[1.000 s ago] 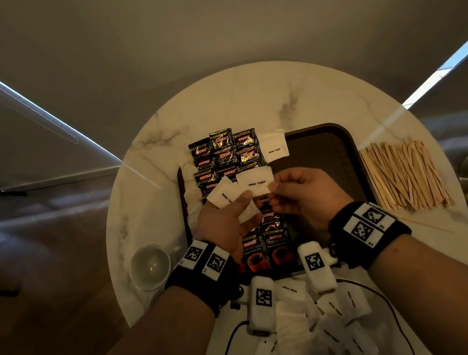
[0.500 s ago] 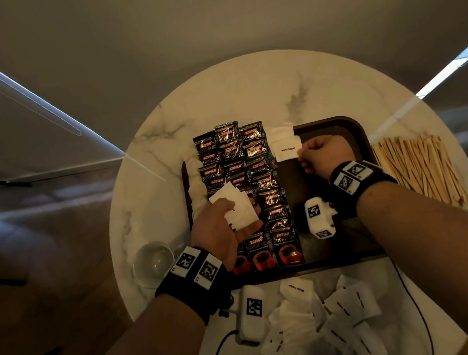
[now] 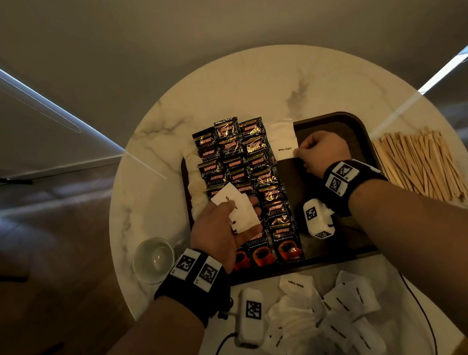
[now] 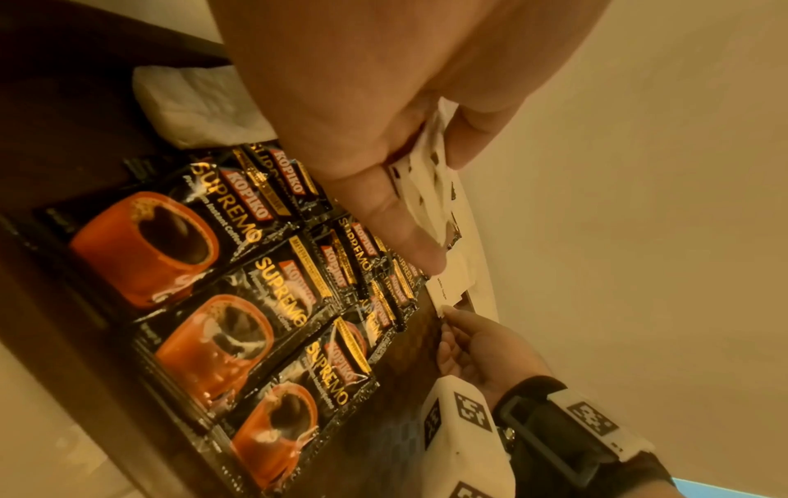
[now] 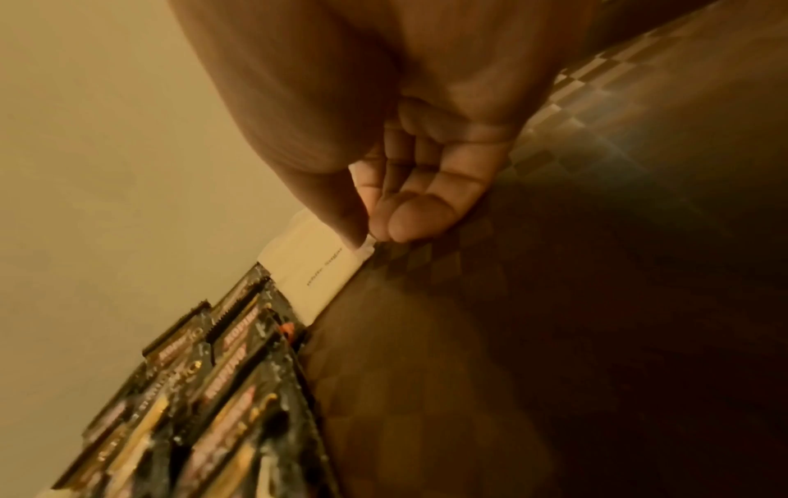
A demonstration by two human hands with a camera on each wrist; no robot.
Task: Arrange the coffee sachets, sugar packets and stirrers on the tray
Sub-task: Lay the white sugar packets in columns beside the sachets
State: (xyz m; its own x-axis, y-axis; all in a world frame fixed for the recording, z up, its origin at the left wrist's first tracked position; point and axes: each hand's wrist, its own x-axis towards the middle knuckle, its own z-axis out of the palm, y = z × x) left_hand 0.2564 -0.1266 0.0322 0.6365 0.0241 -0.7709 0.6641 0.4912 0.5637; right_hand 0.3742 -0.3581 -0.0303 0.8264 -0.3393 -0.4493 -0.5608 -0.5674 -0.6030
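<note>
R hand (image 3: pixel 321 148) pinching White Sugar packet (image 3: pixel 284 146) on tray (image 3: pixel 353 127); L hand (image 3: pixel 220 231) gripping sugar packet stack (image 3: pixel 240 213) above Kopiko sachets (image 3: pixel 260 179).

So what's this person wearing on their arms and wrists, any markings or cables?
Both forearms are bare, with no sleeves in view. The left wrist and right wrist each carry a black band topped with white square tags printed with black-and-white square-code patterns. A white boxy camera unit with the same kind of tag hangs under each wrist. A thin black cable runs from the left unit.
</note>
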